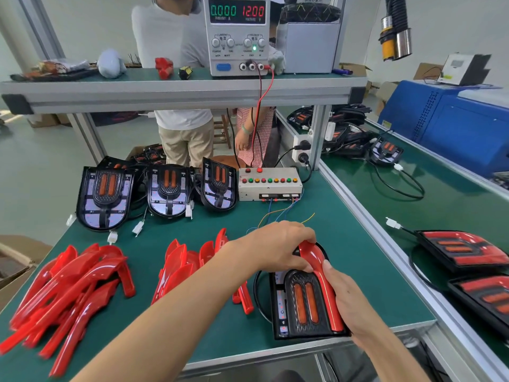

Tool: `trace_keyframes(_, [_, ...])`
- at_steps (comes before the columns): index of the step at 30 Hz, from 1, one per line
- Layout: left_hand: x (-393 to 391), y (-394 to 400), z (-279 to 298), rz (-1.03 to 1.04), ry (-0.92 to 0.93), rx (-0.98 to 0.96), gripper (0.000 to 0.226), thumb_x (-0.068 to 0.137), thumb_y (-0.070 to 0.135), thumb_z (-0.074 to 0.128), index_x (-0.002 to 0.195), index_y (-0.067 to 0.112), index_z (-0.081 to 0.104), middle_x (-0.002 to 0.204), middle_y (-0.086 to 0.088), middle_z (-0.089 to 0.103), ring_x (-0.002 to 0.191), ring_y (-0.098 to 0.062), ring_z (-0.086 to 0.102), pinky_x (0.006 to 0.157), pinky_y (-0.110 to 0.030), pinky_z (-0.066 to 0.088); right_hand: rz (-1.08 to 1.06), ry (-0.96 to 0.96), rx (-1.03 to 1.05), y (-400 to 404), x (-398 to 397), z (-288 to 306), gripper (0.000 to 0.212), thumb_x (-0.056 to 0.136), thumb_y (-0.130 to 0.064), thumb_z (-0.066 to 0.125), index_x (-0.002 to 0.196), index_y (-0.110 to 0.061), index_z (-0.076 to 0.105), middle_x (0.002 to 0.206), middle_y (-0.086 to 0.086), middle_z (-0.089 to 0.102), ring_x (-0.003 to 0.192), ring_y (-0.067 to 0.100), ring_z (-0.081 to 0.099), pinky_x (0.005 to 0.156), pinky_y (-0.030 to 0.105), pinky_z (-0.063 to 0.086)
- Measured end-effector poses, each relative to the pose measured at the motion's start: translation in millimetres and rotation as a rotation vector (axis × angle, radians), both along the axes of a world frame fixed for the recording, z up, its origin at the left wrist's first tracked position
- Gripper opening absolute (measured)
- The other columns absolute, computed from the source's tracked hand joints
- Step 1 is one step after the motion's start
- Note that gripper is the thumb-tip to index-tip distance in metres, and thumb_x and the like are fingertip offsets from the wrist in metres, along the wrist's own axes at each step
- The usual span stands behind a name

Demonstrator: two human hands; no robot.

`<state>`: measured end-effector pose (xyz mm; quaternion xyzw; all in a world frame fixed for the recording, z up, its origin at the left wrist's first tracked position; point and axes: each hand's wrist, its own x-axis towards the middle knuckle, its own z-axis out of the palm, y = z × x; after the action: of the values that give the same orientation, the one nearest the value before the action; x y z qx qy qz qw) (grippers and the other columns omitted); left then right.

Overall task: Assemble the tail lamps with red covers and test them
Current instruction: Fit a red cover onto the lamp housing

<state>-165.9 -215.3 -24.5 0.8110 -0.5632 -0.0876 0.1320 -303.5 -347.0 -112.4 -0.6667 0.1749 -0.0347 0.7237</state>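
Observation:
A black tail lamp (301, 301) with two orange strips lies on the green mat near the front edge. A red cover (322, 274) sits along its right side and top. My left hand (278, 246) grips the cover's top curve with curled fingers. My right hand (347, 299) holds the lamp's right edge, thumb pressing on the cover. Two piles of loose red covers (74, 285) (187, 266) lie to the left. Three uncovered lamps (106, 197) stand at the back.
A test box (268, 183) with coloured buttons and loose wires sits behind the lamp. A power supply (238, 34) reading 12.00 V stands on the upper shelf. Finished lamps (465, 250) lie on the right bench. Two people stand behind the bench.

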Motion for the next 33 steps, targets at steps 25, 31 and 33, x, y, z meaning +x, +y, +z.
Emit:
trace_keyframes(25, [30, 5, 13, 0.191, 0.747, -0.027, 0.047, 0.086, 0.062, 0.065, 0.105, 0.021, 0.074, 0.108, -0.001, 0.075, 0.103, -0.013, 0.069, 0.103, -0.039, 0.051, 0.203, -0.138, -0.186, -20, 7, 28, 0.060, 0.091, -0.075, 0.050, 0.123, -0.028, 0.069, 0.116, 0.007, 0.076, 0.108, 0.028, 0.073, 0.092, 0.039, 0.060])
trace_keyframes(31, [36, 6, 21, 0.164, 0.959, 0.011, 0.032, 0.091, 0.041, 0.071, 0.108, 0.015, 0.074, 0.113, -0.007, 0.075, 0.107, -0.027, 0.071, 0.100, -0.039, 0.053, 0.285, -0.165, -0.282, -31, 16, 41, 0.056, 0.096, -0.068, 0.050, 0.127, -0.024, 0.066, 0.116, 0.011, 0.075, 0.108, 0.036, 0.071, 0.099, 0.054, 0.055])
trace_keyframes(33, [38, 7, 20, 0.188, 1.000, 0.025, 0.031, 0.085, 0.041, 0.074, 0.100, 0.014, 0.075, 0.108, -0.009, 0.076, 0.100, -0.029, 0.072, 0.098, -0.040, 0.054, 0.295, -0.163, -0.312, -32, 19, 45, 0.060, 0.094, -0.069, 0.051, 0.123, -0.019, 0.067, 0.114, 0.017, 0.073, 0.108, 0.043, 0.067, 0.098, 0.058, 0.053])
